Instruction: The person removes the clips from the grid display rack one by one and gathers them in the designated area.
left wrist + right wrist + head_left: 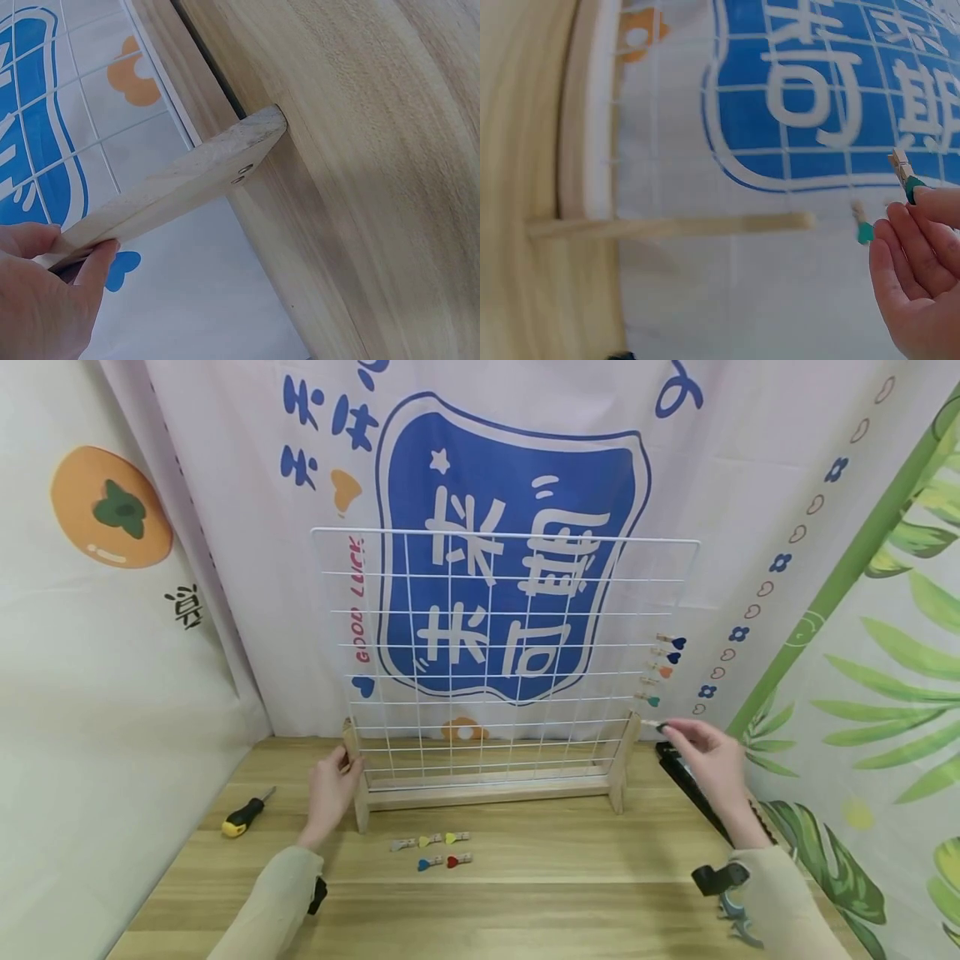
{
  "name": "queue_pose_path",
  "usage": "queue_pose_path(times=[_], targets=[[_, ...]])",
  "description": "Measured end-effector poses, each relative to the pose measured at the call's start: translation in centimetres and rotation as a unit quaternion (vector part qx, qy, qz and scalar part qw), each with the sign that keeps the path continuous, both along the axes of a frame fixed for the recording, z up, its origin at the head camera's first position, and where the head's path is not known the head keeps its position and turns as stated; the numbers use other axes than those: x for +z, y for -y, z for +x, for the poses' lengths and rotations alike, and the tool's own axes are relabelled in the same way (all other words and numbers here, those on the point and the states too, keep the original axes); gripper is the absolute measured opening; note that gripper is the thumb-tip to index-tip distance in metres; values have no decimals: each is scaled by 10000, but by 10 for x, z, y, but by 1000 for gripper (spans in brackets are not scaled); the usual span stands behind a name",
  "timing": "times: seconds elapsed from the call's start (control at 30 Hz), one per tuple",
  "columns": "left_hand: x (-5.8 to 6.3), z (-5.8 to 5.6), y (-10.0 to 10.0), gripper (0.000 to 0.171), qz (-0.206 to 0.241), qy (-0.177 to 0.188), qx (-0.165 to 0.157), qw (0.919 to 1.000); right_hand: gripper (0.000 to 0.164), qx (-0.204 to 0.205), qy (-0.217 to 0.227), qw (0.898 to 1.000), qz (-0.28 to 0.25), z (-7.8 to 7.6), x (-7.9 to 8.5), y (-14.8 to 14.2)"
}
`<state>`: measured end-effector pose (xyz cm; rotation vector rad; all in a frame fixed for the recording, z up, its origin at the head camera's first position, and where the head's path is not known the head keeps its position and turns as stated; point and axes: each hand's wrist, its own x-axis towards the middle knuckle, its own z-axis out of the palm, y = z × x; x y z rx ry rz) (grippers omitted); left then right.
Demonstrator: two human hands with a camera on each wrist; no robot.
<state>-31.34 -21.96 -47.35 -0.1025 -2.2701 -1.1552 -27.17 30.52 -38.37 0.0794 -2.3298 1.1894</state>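
Observation:
A white wire grid [502, 536] stands upright in a wooden stand [487, 795]. My left hand [332, 789] grips the stand's left post, with thumb and fingertips on either side of its end in the left wrist view. Beside the right post [621, 768], my right hand [708, 760] pinches a small wooden clothespin [902, 166] by its dark green heart. The pin's wooden tip points toward the grid. Above it, several heart clothespins [665, 672] are clipped in a column on the grid's right edge, the lowest with a teal heart [653, 701].
Several heart clothespins [454, 861] lie on the table in front of the stand. A black and yellow screwdriver [242, 820] is at the left. Behind the right forearm lies a long black object [693, 793], with a blue-grey item [735, 918] nearer. Printed curtains [465, 460] hang behind.

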Motion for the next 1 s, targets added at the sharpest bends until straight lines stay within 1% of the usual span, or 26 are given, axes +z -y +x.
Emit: queue_pose_path(times=[0.07,0.13,0.23,0.33,0.4,0.5,0.63,0.77,0.87,1.0], targets=[[0,1,0,14,-3,5,-9,10000,30,97,4,9999,48,0,-14,8],[0,1,0,14,11,-13,-13,10000,29,207,137,9997,10,0,-26,16],[0,1,0,15,44,-48,-28,10000,27,340,452,9982,-195,-1,-44,31],[-1,0,1,15,44,-77,-47,9999,25,508,823,9940,-510,0,-62,46],[-1,0,1,14,24,-90,-40,9999,24,605,981,9909,-691,1,-75,56],[-2,-1,1,13,23,-95,-40,9999,20,752,1106,9877,-805,1,-94,69],[-1,-1,0,12,51,-72,-23,10000,16,959,1215,9851,-751,-1,-118,82],[0,0,-1,12,45,6,-2,10000,14,1132,1419,9816,-593,-1,-136,90],[1,0,-2,12,44,69,2,10000,14,1228,1543,9796,-385,-2,-146,95],[1,1,-2,13,64,93,-15,9999,11,1363,1605,9776,-55,-5,-153,100]])
